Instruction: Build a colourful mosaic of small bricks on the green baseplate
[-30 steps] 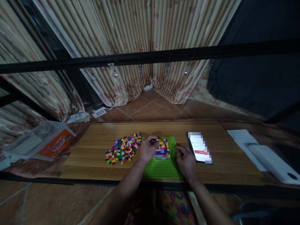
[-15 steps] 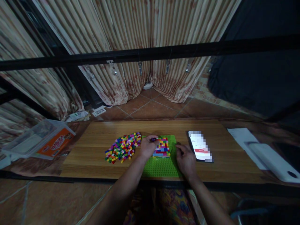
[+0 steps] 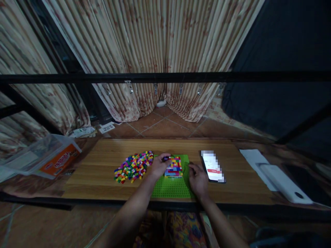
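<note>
A green studded baseplate (image 3: pixel 172 189) lies near the front edge of the table. On it sits a layered block of many-coloured toy bricks (image 3: pixel 176 168). My left hand (image 3: pixel 159 167) reaches over the left side of that block, its thumb and fingers closed on a small dark purple brick (image 3: pixel 165 158). My right hand (image 3: pixel 199 179) rests at the baseplate's right side with curled fingers. Whatever its fingertips hold, if anything, is hidden. Left of the plate spreads a pile of loose bricks (image 3: pixel 134 167) in mixed colours.
A phone (image 3: pixel 212 167) with a lit screen lies right of my right hand on the wooden table (image 3: pixel 90 172). A clear plastic box (image 3: pixel 38 155) with an orange label stands at the left. White paper (image 3: pixel 254 162) and a white device (image 3: pixel 284 182) lie at the right.
The whole view has tilted and shifted a little, so the table sits lower. Both hands keep nearly the same places over the baseplate, the left still with the purple brick.
</note>
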A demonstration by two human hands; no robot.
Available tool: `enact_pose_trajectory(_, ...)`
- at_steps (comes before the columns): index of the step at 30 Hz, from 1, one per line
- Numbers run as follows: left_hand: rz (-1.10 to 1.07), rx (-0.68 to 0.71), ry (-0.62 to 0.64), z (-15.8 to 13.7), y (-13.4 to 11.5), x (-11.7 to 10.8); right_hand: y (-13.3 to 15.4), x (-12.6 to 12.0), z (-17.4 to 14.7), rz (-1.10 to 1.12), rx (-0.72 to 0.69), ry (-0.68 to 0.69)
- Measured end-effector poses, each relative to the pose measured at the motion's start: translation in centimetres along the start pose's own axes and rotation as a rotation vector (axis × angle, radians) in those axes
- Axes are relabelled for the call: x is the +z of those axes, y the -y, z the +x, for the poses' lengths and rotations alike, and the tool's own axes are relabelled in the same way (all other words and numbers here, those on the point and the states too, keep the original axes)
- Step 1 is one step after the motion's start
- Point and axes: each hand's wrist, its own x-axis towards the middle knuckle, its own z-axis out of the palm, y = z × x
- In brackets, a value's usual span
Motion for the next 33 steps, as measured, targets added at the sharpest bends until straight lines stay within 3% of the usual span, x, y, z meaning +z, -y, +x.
enact_pose_trajectory(3, -0.034, 0.029, -0.007, -0.6, 0.1, -0.3, -0.1, 0.0, 0.0, -0.006, -0.001, 0.001)
enact_pose_trajectory(8, -0.019, 0.163, -0.154, -2.5, 0.5, -2.2, -0.3, 0.1, 0.0, -0.001, 0.005, 0.005)
enact_pose_trajectory(17, 0.152, 0.236, -0.254, -9.9, 2.9, -8.5, -0.9, 0.2, -0.1, -0.007, 0.016, 0.016)
enact_pose_trajectory(23, 0.386, 0.205, -0.367, -12.4, 4.1, -12.3, -1.3, 0.0, -0.1, -0.017, 0.001, 0.01)
enact_pose_trajectory(26, 0.494, 0.227, -0.385, -12.6, 4.4, -12.5, -1.3, -0.1, -0.1, -0.038, -0.001, 0.008)
enact_pose_trajectory(33, 0.728, 0.228, -0.413, -11.7, 3.8, -10.6, -1.3, -0.3, -0.2, -0.059, -0.006, 0.002)
